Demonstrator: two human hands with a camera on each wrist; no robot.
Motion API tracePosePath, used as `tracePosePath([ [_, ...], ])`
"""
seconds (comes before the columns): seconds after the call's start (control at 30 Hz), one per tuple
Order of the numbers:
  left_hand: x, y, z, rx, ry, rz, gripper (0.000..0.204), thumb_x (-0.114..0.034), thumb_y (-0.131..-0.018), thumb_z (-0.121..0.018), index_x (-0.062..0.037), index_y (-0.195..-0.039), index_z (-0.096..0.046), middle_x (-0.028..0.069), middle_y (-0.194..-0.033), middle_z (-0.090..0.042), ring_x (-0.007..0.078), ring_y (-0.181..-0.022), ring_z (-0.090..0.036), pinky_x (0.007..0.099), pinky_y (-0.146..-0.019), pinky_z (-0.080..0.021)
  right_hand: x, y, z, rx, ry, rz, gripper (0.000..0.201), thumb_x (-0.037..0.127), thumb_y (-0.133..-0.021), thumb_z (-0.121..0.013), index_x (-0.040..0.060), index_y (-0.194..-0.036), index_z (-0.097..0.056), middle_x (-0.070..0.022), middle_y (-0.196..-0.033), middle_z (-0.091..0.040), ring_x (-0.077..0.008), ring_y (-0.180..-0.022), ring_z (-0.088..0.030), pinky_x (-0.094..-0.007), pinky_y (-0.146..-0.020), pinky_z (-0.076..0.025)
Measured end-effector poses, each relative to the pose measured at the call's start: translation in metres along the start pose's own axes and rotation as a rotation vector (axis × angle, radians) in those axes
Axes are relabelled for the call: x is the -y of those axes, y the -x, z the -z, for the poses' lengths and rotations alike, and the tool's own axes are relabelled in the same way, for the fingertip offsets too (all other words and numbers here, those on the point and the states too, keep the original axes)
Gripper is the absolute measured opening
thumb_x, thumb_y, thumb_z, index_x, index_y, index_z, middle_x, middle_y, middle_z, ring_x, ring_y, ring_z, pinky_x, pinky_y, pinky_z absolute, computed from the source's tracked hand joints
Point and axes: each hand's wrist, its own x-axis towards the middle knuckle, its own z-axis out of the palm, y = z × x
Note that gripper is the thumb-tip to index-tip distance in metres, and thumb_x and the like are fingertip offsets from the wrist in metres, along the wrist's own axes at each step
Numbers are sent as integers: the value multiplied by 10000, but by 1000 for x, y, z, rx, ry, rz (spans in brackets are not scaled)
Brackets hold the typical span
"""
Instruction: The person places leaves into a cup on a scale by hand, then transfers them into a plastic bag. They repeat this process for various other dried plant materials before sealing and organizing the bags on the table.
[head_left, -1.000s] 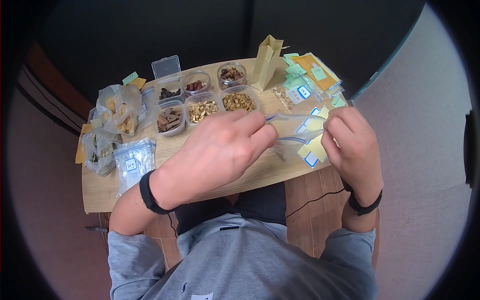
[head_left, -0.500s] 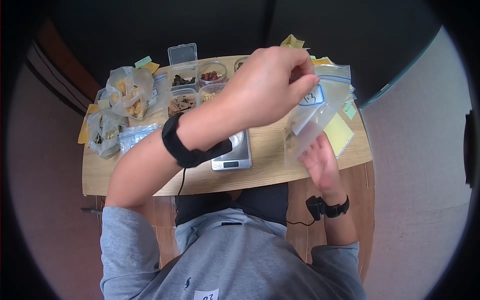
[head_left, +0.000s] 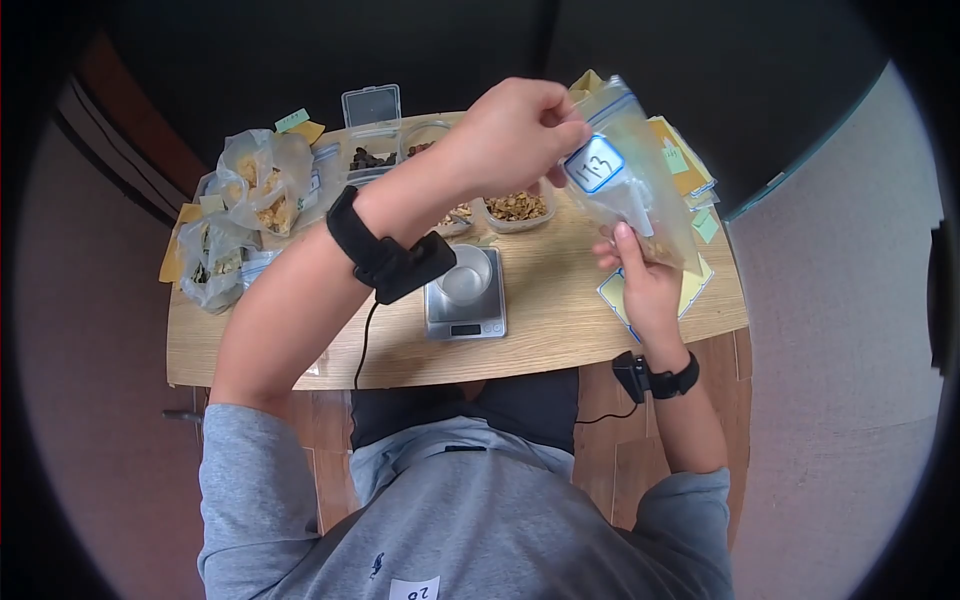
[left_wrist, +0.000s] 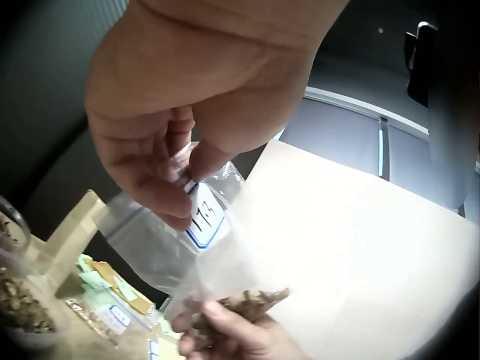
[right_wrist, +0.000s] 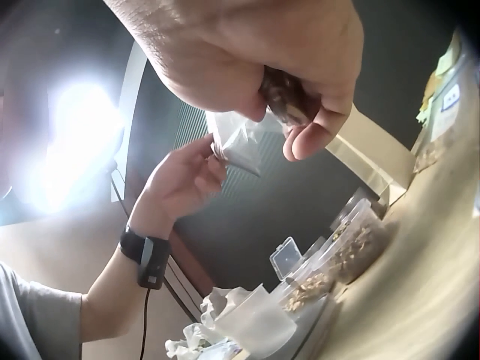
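Up over the right side of the table hangs a clear zip bag (head_left: 672, 205) with a blue-edged label (head_left: 595, 163) that reads about 17.3. My left hand (head_left: 522, 138) pinches it near its zip edge, beside the label. The right hand (head_left: 653, 298) grips the lower part, thumb on the near face. Brown dried pieces (left_wrist: 259, 300) lie in the bottom of the bag, bunched at the right fingers in the left wrist view. Below the left forearm, a digital scale (head_left: 466, 316) bears a clear round cup (head_left: 465, 272).
Plastic boxes of dried ingredients (head_left: 520, 208) stand at the back, partly hidden by the left arm. Knotted bags (head_left: 265, 185) lie at the left. A paper bag (left_wrist: 71, 232), envelopes (head_left: 690, 180) and yellow label sheets (head_left: 692, 288) are at the right.
Both hands were at the bag's mouth. The right hand has moved down to the bag's lower part and now grips it. The left hand has raised the top, and the label faces me.
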Motion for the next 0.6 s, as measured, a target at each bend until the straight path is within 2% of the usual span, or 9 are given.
tracePosePath([
  [0.07,21,-7,7,30,-4,63,242,-242,-1062,-682,-11,-995,-712,41,-870,-725,88,-734,-719,240,-584,-536,0,-4,13,49,120,-19,382,243,-1073,-686,-51,-1309,-626,-104,-1019,-734,-137,-788,-709,-260,-683,-561],
  [0.13,43,-16,15,92,-187,130,242,-245,-1058,-687,-20,-976,-722,32,-857,-711,88,-738,-700,254,-608,-516,0,-12,24,86,202,-70,362,242,-1066,-694,-50,-1276,-650,-87,-977,-731,-125,-750,-689,-260,-663,-551],
  [0.17,50,-18,17,101,-208,176,238,-248,-1052,-695,-28,-972,-737,17,-844,-697,89,-722,-651,274,-626,-497,0,-17,25,122,282,-118,343,240,-1058,-701,-48,-1242,-674,-71,-935,-727,-114,-712,-669,-261,-643,-540],
  [0.27,72,-27,25,124,-352,210,223,-246,-1040,-710,-35,-984,-756,5,-824,-687,84,-686,-583,282,-628,-486,12,-27,22,192,444,-155,321,237,-1044,-705,-47,-1194,-697,-55,-882,-721,-104,-673,-652,-271,-630,-533],
  [0.37,97,-37,27,100,-377,179,213,-250,-1031,-720,-47,-995,-777,-4,-827,-694,80,-657,-525,285,-624,-470,17,-40,18,260,507,-146,311,241,-1042,-693,-40,-1174,-705,-53,-858,-715,-105,-655,-648,-279,-614,-521],
  [0.4,103,-40,28,101,-379,177,213,-250,-1031,-720,-47,-995,-777,-4,-827,-694,80,-657,-525,285,-624,-470,18,-44,17,257,505,-146,311,241,-1042,-693,-40,-1174,-705,-53,-858,-715,-105,-655,-648,-279,-614,-521],
  [0.47,104,-41,30,70,-336,298,197,-220,-966,-737,-32,-925,-781,83,-843,-746,159,-790,-662,347,-763,-540,19,-53,14,256,570,-160,334,271,-1043,-694,-42,-1158,-709,-59,-845,-708,-111,-642,-646,-281,-607,-513],
  [0.6,114,-40,29,39,-243,310,193,-213,-969,-731,-33,-919,-780,76,-875,-767,148,-781,-655,349,-751,-537,21,-67,12,300,601,-171,340,292,-1042,-695,-36,-1132,-713,-54,-815,-698,-113,-638,-648,-287,-601,-509],
])
